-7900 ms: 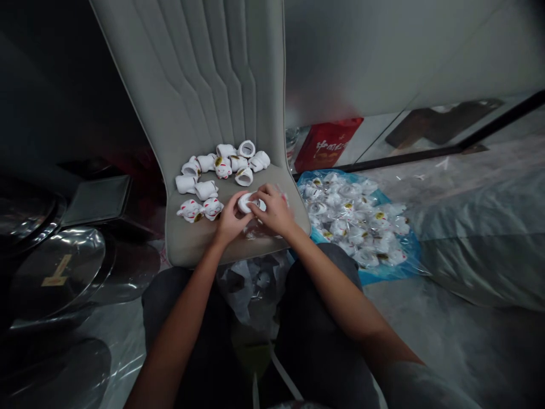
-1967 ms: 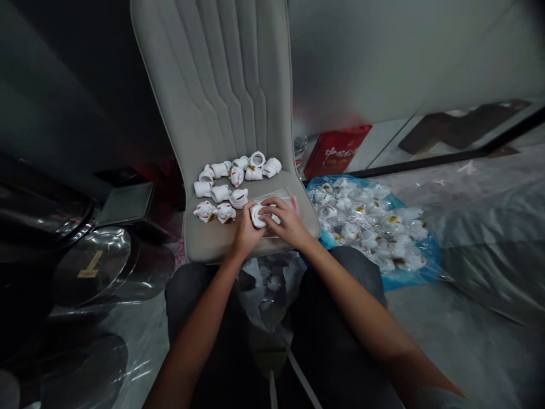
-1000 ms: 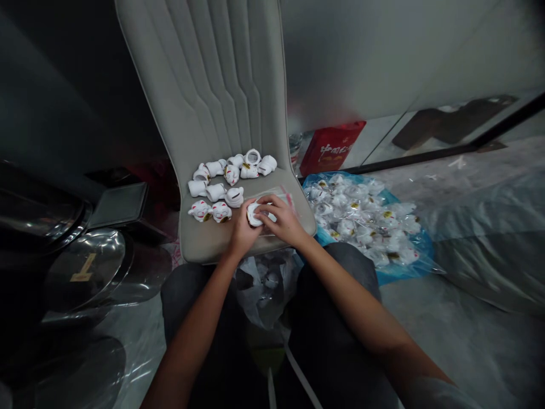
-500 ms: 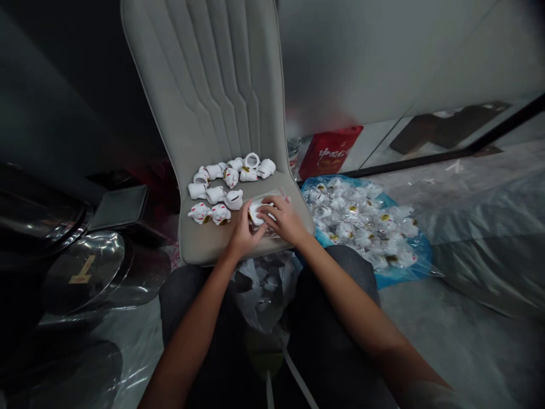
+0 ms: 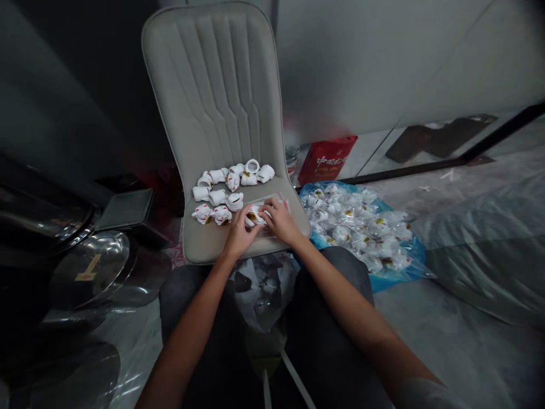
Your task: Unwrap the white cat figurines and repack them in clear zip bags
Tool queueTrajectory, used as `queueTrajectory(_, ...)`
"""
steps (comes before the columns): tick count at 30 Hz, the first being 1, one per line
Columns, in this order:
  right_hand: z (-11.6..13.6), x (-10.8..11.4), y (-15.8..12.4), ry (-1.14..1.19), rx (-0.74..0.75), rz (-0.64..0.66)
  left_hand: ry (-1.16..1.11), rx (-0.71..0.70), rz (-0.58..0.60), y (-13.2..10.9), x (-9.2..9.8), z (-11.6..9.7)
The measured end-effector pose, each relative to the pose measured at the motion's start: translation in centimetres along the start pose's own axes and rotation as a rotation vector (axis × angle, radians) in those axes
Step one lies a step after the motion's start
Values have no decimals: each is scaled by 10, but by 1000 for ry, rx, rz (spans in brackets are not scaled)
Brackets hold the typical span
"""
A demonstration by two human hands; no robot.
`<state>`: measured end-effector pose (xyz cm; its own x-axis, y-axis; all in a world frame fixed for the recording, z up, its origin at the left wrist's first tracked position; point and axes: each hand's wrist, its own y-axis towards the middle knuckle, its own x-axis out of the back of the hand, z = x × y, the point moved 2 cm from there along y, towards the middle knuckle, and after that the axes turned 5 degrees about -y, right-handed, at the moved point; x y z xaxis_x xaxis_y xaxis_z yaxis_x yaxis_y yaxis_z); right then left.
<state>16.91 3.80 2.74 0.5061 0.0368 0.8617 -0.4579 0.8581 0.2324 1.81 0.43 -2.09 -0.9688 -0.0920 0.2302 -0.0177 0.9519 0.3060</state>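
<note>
My left hand (image 5: 238, 226) and my right hand (image 5: 283, 221) meet over the front of a beige padded chair seat (image 5: 204, 247). Between them, a white ceramic beckoning cat (image 5: 253, 217) with a gold mark lies partly inside a clear plastic bag (image 5: 273, 201). My left fingers grip the cat, and my right fingers press on the cat and bag. Several more white cats and hollow cat pieces (image 5: 225, 184) lie on the seat just left of and behind my hands. Fingers hide part of the cat.
On the floor right of the chair, a blue sheet (image 5: 417, 267) bears a heap of bagged white cats (image 5: 353, 224). A white plastic bag (image 5: 264, 289) sits between my knees. A red paper bag (image 5: 327, 161) stands behind, and shiny round metal discs (image 5: 89, 270) lie left.
The cat now shows its gold-marked side instead of its pale hollow end and sits further into the bag. My hands have drawn closer around it. The view has shifted slightly.
</note>
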Motion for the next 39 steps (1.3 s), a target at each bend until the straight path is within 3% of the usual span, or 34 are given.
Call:
queueTrajectory(8,19,-20,-6,89,-59,-25,65,62,-53,-19,18,-5)
queueTrajectory(13,33,-40,-3,166,-152,11,263,15,-91,-30,35,-13)
queueTrajectory(18,42,-47,5,222,-86,80,418,-42,6,-33,61,-17)
queueTrajectory(21,33,-40,9,86,-33,112,525,-66,77,-35,81,-15)
queueTrajectory(25,8,-30,5,-208,-62,224,689,-19,80,-39,100,-9)
queueTrajectory(31,-11,-24,-2,-313,-133,458,836,122,169,-37,88,-11)
queueTrajectory(35,-16,-17,-4,-207,-86,455,847,96,161,-31,79,-15)
queueTrajectory(39,-27,-8,2,-168,-88,331,818,65,153,-24,77,-13)
